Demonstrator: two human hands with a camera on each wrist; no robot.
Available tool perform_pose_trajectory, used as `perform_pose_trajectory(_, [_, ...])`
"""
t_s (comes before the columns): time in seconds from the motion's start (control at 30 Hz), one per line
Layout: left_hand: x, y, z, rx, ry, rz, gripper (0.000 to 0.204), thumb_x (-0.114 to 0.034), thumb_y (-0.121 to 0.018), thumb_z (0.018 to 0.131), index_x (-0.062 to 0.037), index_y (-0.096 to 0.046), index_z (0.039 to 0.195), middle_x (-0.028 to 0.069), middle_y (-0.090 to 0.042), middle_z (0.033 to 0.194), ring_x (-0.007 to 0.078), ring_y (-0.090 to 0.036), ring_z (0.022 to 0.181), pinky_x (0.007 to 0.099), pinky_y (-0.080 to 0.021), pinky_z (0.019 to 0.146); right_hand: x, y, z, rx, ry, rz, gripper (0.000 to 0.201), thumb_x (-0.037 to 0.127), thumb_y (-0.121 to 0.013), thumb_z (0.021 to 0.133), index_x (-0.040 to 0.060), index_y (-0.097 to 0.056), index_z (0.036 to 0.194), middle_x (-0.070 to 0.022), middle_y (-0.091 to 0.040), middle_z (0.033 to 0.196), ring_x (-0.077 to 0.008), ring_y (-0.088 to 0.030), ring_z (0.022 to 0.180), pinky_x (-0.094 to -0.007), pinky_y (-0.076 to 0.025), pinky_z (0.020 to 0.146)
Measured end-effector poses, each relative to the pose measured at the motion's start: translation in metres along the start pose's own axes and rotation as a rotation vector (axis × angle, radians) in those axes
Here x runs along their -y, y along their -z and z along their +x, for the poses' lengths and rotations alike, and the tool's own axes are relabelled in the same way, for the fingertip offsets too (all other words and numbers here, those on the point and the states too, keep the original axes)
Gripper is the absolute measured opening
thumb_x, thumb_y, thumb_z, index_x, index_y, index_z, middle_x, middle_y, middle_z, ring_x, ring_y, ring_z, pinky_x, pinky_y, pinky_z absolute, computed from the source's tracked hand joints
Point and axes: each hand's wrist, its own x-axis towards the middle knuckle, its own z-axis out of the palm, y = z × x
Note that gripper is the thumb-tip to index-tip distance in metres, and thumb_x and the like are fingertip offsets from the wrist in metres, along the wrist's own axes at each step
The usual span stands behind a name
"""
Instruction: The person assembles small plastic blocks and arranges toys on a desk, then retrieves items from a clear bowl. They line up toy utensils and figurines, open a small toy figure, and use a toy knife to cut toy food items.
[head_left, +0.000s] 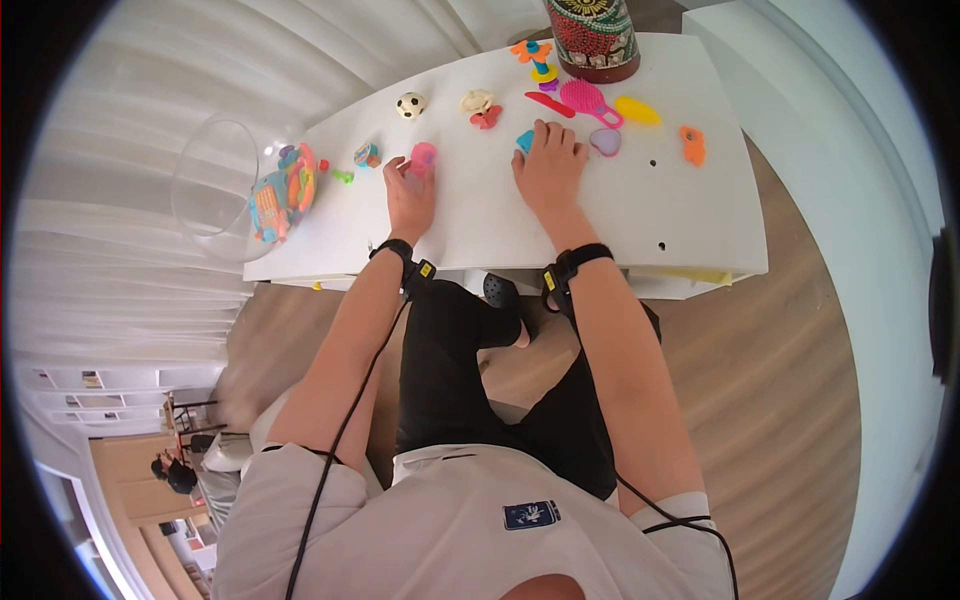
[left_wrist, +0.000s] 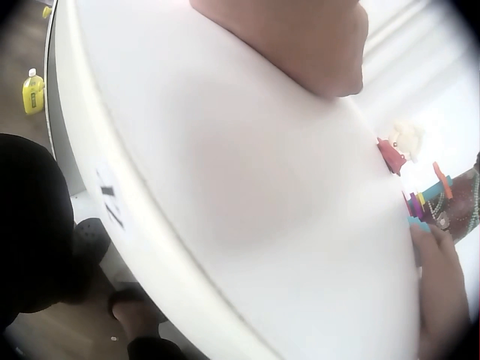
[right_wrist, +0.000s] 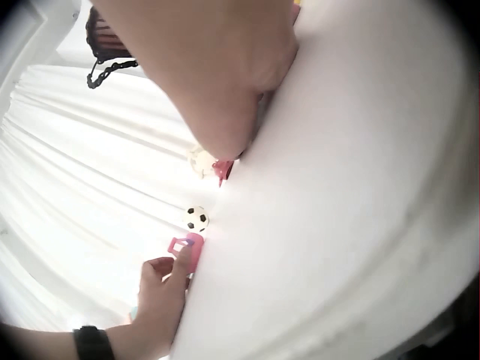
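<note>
On the white table, my left hand (head_left: 410,205) holds a pink toy cup (head_left: 423,157) between thumb and fingers. The right wrist view shows the cup's handle (right_wrist: 175,245) sticking out beyond that hand. My right hand (head_left: 553,170) lies palm down around a light-blue toy piece (head_left: 525,141). Most of this piece is hidden under the fingers; its edge shows between thumb and index finger. Right of that hand lies a heart-shaped toy (head_left: 605,142) with a pink rim. A pink hairbrush (head_left: 590,101) and a red toy knife (head_left: 550,104) lie beyond it.
A soccer ball (head_left: 410,105) and a cream-and-red toy (head_left: 480,106) sit farther back. A clear bowl (head_left: 215,178) of toys stands left, a patterned container (head_left: 597,45) at the back. A yellow toy (head_left: 637,110) and an orange piece (head_left: 692,146) lie right.
</note>
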Motion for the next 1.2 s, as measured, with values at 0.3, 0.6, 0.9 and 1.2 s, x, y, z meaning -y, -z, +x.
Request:
perform_pose_trajectory(0.3, [0.008,-0.001,0.003,-0.036,0.043,-0.013,0.060,-0.024,-0.078,0.094,0.0060,-0.045,0.134,0.0222,-0.053,0.130,0.0341,-0.060,0.121,0.0431,-0.049,0.105,-0.016,-0.002,0.013,0.108,0.066,0.055,0.042,0.035,-0.078,0.085,0.0077,-0.063,0.114,-0.0099,-0.059,0.115,-0.0290,-0.054,0.110,-0.0456,-0.043,0.094])
perform_pose_trajectory(0.6, [0.008,-0.002,0.002,-0.043,0.000,0.045,0.055,-0.021,-0.077,0.092,0.0044,-0.047,0.130,0.0217,-0.053,0.128,0.0377,-0.058,0.119,0.0442,-0.049,0.104,-0.019,0.002,0.012,0.086,0.045,0.159,0.037,0.030,-0.078,0.083,0.0081,-0.065,0.110,-0.0096,-0.059,0.111,-0.0290,-0.055,0.108,-0.0445,-0.043,0.094])
perform_pose_trajectory(0.9, [0.006,-0.002,0.003,-0.007,0.030,0.093,0.044,-0.018,-0.073,0.094,0.0007,-0.052,0.127,0.0237,-0.052,0.136,0.0418,-0.055,0.127,0.0456,-0.048,0.106,-0.027,-0.006,0.008,0.048,0.048,0.260,0.035,0.027,-0.079,0.082,0.0072,-0.066,0.108,-0.0100,-0.060,0.108,-0.0310,-0.057,0.106,-0.0461,-0.044,0.093])
perform_pose_trajectory(1.2, [0.004,0.001,0.004,-0.016,-0.038,0.057,0.044,-0.016,-0.073,0.093,-0.0017,-0.055,0.130,0.0231,-0.053,0.139,0.0425,-0.058,0.124,0.0466,-0.050,0.106,-0.029,-0.005,0.008,0.019,0.102,0.201,0.035,0.026,-0.078,0.087,0.0110,-0.072,0.118,-0.0100,-0.059,0.110,-0.0317,-0.056,0.106,-0.0460,-0.045,0.095])
